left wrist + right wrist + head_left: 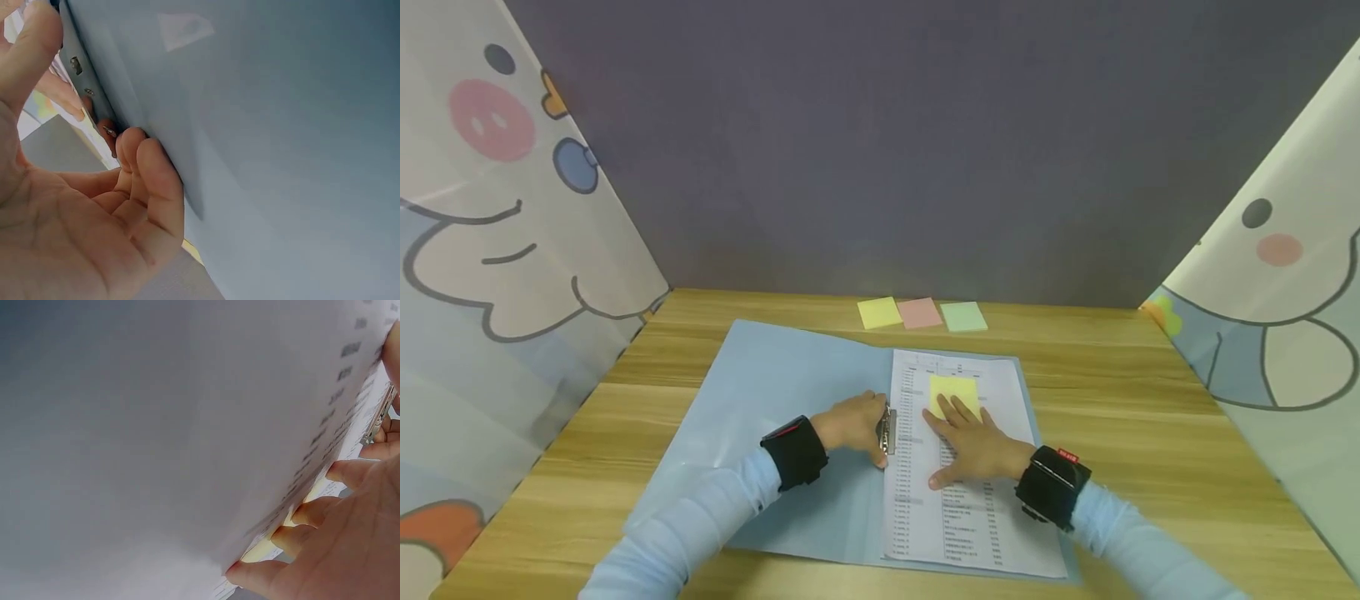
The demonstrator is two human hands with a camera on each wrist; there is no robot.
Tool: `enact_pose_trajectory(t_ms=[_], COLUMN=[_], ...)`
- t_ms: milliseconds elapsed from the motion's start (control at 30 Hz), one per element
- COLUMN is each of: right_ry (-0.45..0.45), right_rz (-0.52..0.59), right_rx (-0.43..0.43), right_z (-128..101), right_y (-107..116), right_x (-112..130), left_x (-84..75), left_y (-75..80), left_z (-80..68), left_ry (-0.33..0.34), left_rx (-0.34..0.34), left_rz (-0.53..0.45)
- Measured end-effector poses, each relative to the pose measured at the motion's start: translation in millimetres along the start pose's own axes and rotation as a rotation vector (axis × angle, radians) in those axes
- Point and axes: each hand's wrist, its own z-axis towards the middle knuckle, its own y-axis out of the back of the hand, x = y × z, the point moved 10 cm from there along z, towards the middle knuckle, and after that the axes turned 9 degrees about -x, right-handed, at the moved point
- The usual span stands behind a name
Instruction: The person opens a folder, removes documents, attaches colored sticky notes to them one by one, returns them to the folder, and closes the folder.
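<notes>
A light blue folder (pixel 775 375) lies spread out on the wooden table, with a stack of printed sheets (pixel 917 533) on its right half. At the left edge of the sheets is a metal clip (pixel 887 429). My left hand (pixel 852 423) holds the clip with curled fingers and thumb, partly covering it; the left wrist view shows the clip's metal base (pixel 81 75) between thumb and fingers. My right hand (pixel 973 446) rests flat with fingers spread on the sheets. Its fingertips touch a yellow sticky note (pixel 953 389) near the top of the page.
Behind the folder lie a yellow pad (pixel 879 312), a pink pad (pixel 920 313) and a green pad (pixel 964 317) of sticky notes, side by side. A dark grey panel (pixel 880 150) stands at the back of the table (pixel 1150 433), with cartoon-printed sheets along both sides.
</notes>
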Motion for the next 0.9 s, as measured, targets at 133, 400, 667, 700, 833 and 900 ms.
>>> enact_pose_trajectory(t_ms=[133,400,667,700,833,900], right_ry=[0.002,-0.008,-0.009,-0.011,-0.011,-0.006], right_rz=[0.001,0.002,0.006,0.006,0.012,0.012], right_rx=[0.002,0.005,0.007,0.006,0.006,0.003], right_z=[0,-1,-2,-2,-2,-2], right_y=[1,1,0,1,1,1], right_x=[1,0,-1,-1,-1,-1], left_x=[0.1,-0.8,-2.0,-2.1,1.0,5.6], left_y=[1.4,3.3,2.5,3.0,7.6,14.4], left_z=[-1.4,-4.6,-5.5,-5.9,-8.7,-12.9], left_ry=[0.008,0.007,-0.001,0.002,0.007,0.011], left_rx=[0.025,0.044,0.066,0.066,0.054,0.046], left_rz=[-0.037,-0.09,-0.076,-0.074,-0.061,-0.046])
